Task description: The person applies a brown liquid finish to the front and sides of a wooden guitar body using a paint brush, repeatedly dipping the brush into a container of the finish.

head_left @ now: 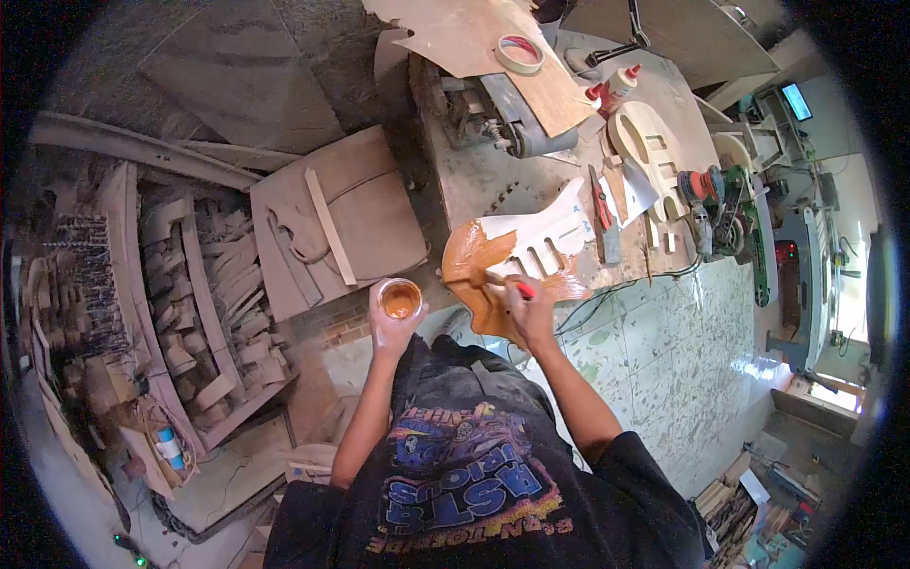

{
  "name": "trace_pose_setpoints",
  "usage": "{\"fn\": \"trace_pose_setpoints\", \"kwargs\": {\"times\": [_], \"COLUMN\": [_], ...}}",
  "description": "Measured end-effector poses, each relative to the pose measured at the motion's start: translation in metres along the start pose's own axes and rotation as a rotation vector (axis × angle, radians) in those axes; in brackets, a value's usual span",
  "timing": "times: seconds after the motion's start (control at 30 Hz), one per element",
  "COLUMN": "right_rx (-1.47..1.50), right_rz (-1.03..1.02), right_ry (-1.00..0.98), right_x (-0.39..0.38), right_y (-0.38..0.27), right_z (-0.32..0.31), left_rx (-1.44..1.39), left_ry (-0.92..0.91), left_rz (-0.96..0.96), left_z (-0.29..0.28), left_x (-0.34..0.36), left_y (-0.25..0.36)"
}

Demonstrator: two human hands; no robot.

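Observation:
My left hand (387,334) is wrapped round a small open jar (401,300) of orange-brown liquid. In my right hand (534,318) is a paintbrush (525,290) with a red handle, its bristles on the coated face of an electric guitar body (483,248). That body lies at the workbench's near edge, its lower end sticking out past it. Wet-looking orange-brown coating covers its left and near parts. The upper right part, round the pickup slots, is still pale, with small blue marks.
On the workbench (550,171) lie a second, bare guitar body (647,152), a red-handled tool (603,201), glue bottles (621,83), a tape roll (518,54) and a belt sander (536,136). To the left stand a dusty board (370,213) and a rack of wood offcuts (218,284).

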State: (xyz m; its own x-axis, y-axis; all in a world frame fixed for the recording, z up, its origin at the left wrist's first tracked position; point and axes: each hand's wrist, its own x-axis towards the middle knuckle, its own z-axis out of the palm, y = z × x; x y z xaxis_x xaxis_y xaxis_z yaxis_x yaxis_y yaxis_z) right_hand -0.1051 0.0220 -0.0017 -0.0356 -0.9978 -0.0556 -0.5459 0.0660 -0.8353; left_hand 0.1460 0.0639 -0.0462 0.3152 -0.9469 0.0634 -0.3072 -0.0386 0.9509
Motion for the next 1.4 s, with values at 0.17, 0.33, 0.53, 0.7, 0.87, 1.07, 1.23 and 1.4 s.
{"fn": "trace_pose_setpoints", "kwargs": {"times": [0.17, 0.33, 0.53, 0.7, 0.87, 1.07, 1.23, 1.4], "right_rx": [0.015, 0.102, -0.106, 0.173, -0.06, 0.0, 0.002, -0.093], "right_rz": [0.134, 0.166, 0.283, 0.208, 0.222, 0.257, 0.174, 0.114], "right_ry": [0.177, 0.176, 0.125, 0.201, 0.231, 0.291, 0.271, 0.267], "right_x": [0.003, 0.0, -0.03, 0.0, -0.035, -0.006, 0.005, -0.044], "right_y": [0.011, 0.033, 0.035, 0.039, 0.064, 0.057, 0.059, 0.048], "right_z": [-0.013, 0.005, -0.049, 0.004, -0.021, -0.032, -0.008, -0.046], "left_rx": [-0.036, -0.027, -0.069, -0.084, -0.094, -0.09, -0.056, -0.092], "left_ry": [0.004, -0.044, -0.05, -0.083, -0.031, -0.036, -0.043, -0.044], "left_rz": [0.016, 0.004, -0.036, -0.051, 0.008, -0.015, 0.025, -0.002], "left_z": [0.002, 0.005, 0.004, 0.013, 0.015, 0.016, 0.018, 0.018], "left_x": [0.004, 0.009, 0.008, 0.01, 0.011, 0.013, 0.015, 0.014], "left_y": [0.011, 0.021, 0.011, 0.014, 0.007, 0.007, 0.017, 0.014]}}
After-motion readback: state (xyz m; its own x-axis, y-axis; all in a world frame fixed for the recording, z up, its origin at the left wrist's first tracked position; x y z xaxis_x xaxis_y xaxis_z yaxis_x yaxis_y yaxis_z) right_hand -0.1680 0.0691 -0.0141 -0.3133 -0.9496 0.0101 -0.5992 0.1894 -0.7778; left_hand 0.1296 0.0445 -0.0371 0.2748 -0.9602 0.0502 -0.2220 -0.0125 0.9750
